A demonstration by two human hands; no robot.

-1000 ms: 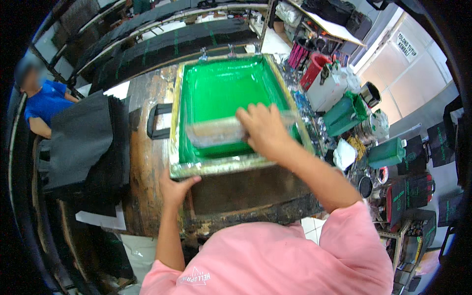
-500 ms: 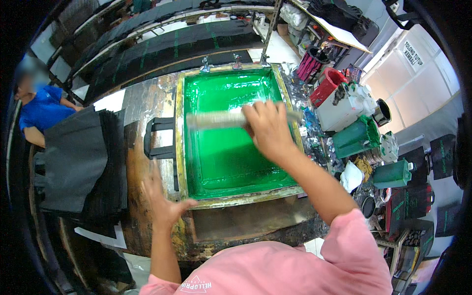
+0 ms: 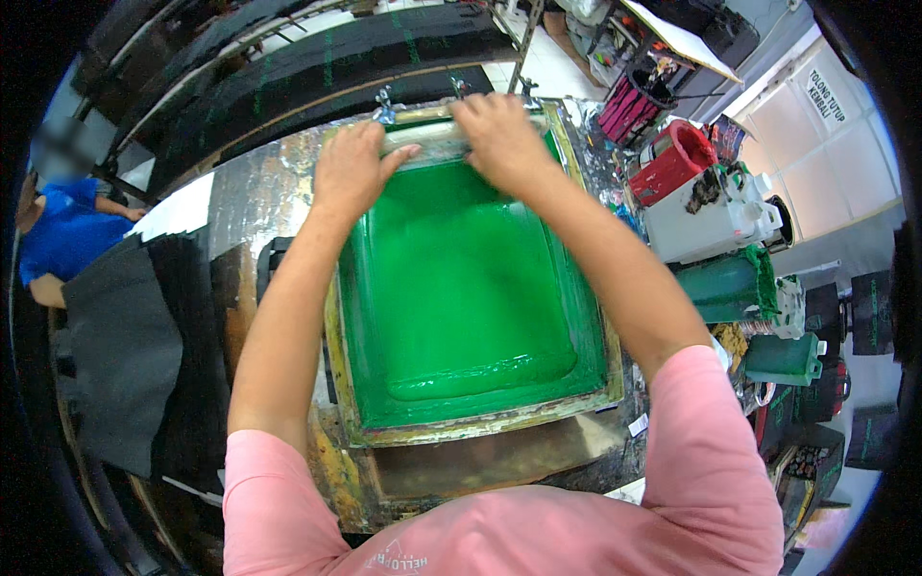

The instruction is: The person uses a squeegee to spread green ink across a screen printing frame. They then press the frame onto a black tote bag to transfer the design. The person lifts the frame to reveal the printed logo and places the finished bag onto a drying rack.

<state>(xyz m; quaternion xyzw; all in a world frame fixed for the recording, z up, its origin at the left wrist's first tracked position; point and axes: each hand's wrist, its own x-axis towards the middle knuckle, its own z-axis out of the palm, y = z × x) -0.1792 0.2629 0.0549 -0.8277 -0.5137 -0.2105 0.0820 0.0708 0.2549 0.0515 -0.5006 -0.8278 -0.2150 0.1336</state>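
Observation:
A screen-printing frame (image 3: 480,428) with a worn wooden rim lies on the table, its mesh covered in wet green ink (image 3: 471,278). A raised ridge of ink runs along the near end. At the far end, a pale squeegee (image 3: 424,140) lies crosswise inside the frame. My left hand (image 3: 357,171) grips its left part, thumb toward the middle. My right hand (image 3: 501,144) is closed over it further right, slightly blurred. Part of a black bag handle (image 3: 272,267) shows beside the frame, half hidden by my left forearm.
Left stands a stack of black fabric bags (image 3: 120,350), with a person in a blue shirt (image 3: 72,230) behind it. Along the right edge are a red container (image 3: 672,165), a white jug (image 3: 706,216) and green containers (image 3: 725,286). Metal clamps (image 3: 384,104) hold the frame's far side.
My left hand has come up from the frame's near left corner onto the squeegee. My right hand and the squeegee have moved to the far end. The view has shifted.

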